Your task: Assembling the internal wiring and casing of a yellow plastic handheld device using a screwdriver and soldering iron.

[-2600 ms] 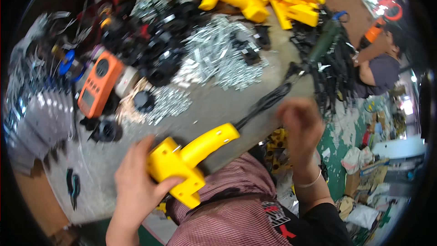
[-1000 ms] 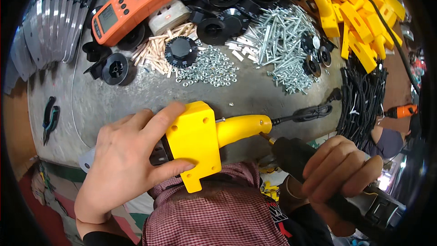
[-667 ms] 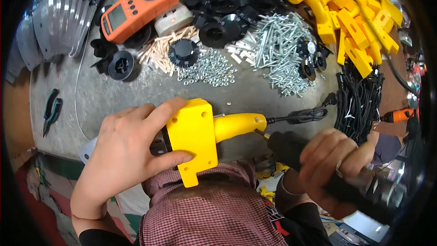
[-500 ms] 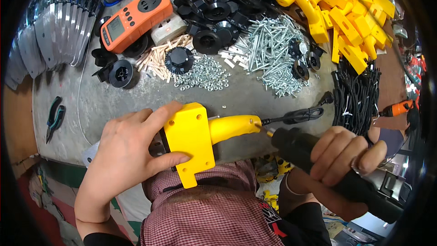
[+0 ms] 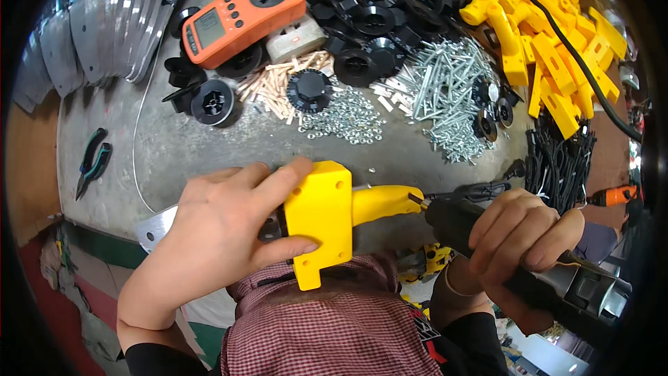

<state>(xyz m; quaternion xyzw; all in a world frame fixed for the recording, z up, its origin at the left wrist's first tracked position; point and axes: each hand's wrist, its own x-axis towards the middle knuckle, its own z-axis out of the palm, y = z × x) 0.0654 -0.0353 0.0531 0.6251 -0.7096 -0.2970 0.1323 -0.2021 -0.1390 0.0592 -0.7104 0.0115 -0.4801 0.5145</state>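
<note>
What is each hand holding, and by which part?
The left hand holds the yellow housing by the left edge of its wide block; the right hand grips the dark power driver around its body.

We note the yellow housing [image 5: 320,216]: smooth plastic, softly glossy. At its right, the power driver [image 5: 452,223] reads as matt black plastic with a metal bit [image 5: 422,202]. Beyond it, the nuts [image 5: 348,118] and screws [image 5: 452,87] show bright, shiny metal; beyond and left, the orange meter [image 5: 243,22] is smooth plastic, and the blades [image 5: 97,35] look like polished metal. Below it, we log matt checked cloth [image 5: 306,334]; around it, a grey, scuffed, dull tabletop [image 5: 188,150].
</note>
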